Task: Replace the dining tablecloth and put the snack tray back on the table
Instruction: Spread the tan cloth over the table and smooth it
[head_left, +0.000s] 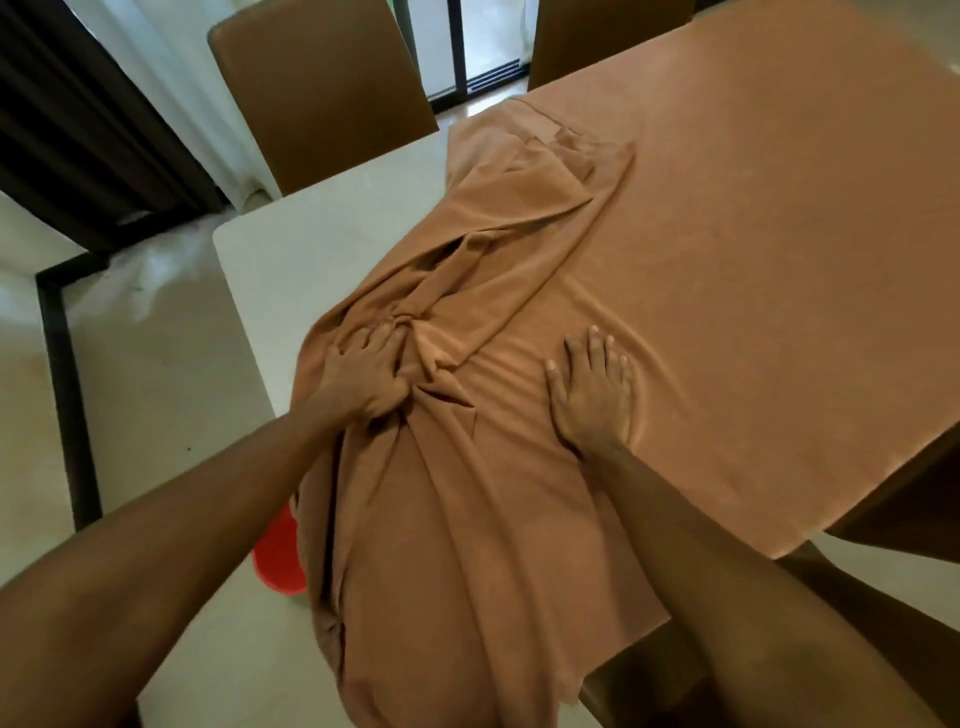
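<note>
My left hand (366, 376): fingers curled and clenched on a bunched fold of the soft tan-brown fabric tablecloth (753, 249), the gathered cloth pinched under my palm near the table's left side.
My right hand (592, 392): released, palm down and fingers spread flat on the cloth, gripping nothing, just pressing on it.
Tablecloth: smooth and flat over the right and far part of the table; rumpled in a long ridge of folds running from the far edge down to my left hand; a loose length hangs off the near edge in front of me.
White smooth-topped dining table (311, 244): its left strip is bare, the cloth not reaching it.
Red rounded plastic object (278, 558): low at the near left, partly hidden behind the hanging cloth; I cannot tell what it is.
Brown padded dining chairs (322, 88): two at the far side, tucked against the table.
Snack tray: none that I can make out.
</note>
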